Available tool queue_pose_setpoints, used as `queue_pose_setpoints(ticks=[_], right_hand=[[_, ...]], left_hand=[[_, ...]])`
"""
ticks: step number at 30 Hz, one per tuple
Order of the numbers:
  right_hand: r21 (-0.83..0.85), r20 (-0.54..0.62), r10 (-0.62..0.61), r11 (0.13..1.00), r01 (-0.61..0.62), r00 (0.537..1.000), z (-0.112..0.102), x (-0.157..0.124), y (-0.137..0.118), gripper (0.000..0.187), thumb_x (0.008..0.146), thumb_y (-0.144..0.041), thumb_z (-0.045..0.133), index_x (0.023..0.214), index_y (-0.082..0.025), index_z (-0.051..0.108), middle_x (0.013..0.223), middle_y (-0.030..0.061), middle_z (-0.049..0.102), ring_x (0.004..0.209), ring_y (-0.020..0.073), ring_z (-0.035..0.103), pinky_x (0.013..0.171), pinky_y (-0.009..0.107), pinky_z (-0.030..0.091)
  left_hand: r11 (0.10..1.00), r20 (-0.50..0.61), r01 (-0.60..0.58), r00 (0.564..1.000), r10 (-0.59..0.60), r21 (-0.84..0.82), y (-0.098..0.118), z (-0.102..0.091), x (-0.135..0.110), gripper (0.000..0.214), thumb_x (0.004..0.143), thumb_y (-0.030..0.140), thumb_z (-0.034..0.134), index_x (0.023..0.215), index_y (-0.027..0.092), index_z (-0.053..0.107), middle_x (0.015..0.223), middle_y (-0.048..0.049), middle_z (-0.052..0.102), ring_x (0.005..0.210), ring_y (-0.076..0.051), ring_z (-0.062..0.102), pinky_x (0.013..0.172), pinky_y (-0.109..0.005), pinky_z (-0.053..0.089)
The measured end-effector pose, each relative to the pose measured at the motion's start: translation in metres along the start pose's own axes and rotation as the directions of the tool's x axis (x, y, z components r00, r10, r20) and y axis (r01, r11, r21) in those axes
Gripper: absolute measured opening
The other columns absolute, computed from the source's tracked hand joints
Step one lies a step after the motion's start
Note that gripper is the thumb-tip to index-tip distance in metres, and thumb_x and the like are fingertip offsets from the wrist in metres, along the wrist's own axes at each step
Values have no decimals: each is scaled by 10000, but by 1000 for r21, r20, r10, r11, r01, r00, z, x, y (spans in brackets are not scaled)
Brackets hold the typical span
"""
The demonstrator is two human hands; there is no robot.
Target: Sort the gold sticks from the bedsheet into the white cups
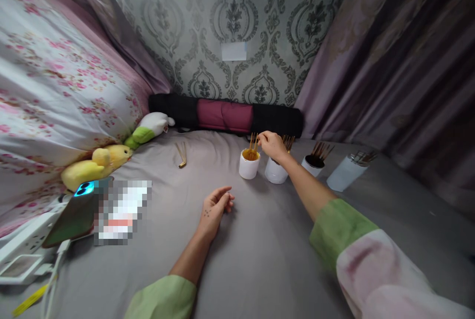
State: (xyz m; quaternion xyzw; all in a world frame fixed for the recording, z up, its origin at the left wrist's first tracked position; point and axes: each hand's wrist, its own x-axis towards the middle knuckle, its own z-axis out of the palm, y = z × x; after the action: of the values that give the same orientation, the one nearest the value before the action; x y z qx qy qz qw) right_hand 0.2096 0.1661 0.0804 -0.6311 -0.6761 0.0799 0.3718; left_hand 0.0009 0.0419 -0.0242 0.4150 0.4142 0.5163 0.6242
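My right hand (272, 145) reaches forward over a row of white cups on a grey bed sheet (260, 250). Its fingers are pinched on thin sticks (253, 142) that stand in the leftmost cup (249, 164), which has a yellow-brown rim inside. Right behind the hand stands a second white cup (276, 171) with more sticks. My left hand (215, 208) rests on the sheet nearer to me, fingers loosely curled, holding nothing that I can see.
Two more white cups (312, 163) (347, 170) with sticks stand to the right. A few loose sticks (181, 153) lie at the left. A black and maroon roll (226, 115) lies along the wall. Plush toys (97, 163), a phone (76, 212) and a power strip (22, 245) sit left.
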Motion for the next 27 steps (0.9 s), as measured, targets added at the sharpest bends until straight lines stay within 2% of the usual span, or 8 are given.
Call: queue_pose_setpoints(ticks=[6, 27], right_hand=[[11, 9, -9, 1000, 9, 1000, 2, -1, 0, 270, 834, -252, 392, 789, -167, 644, 692, 28, 677, 667, 133, 602, 646, 216, 405], [21, 21, 26, 999, -26, 999, -2, -8, 3, 261, 836, -255, 399, 836, -172, 647, 715, 28, 682, 645, 132, 616, 666, 221, 424]], left_hand=[[1000, -2, 3, 1000, -3, 2, 1, 1, 0, 400, 700, 383, 610, 1000, 121, 571, 755, -44, 589, 573, -84, 507, 515, -215, 395], [1000, 1, -4, 1000, 4, 7, 0, 0, 0, 399, 701, 381, 613, 1000, 120, 573, 756, -47, 594, 574, -85, 514, 515, -214, 396]])
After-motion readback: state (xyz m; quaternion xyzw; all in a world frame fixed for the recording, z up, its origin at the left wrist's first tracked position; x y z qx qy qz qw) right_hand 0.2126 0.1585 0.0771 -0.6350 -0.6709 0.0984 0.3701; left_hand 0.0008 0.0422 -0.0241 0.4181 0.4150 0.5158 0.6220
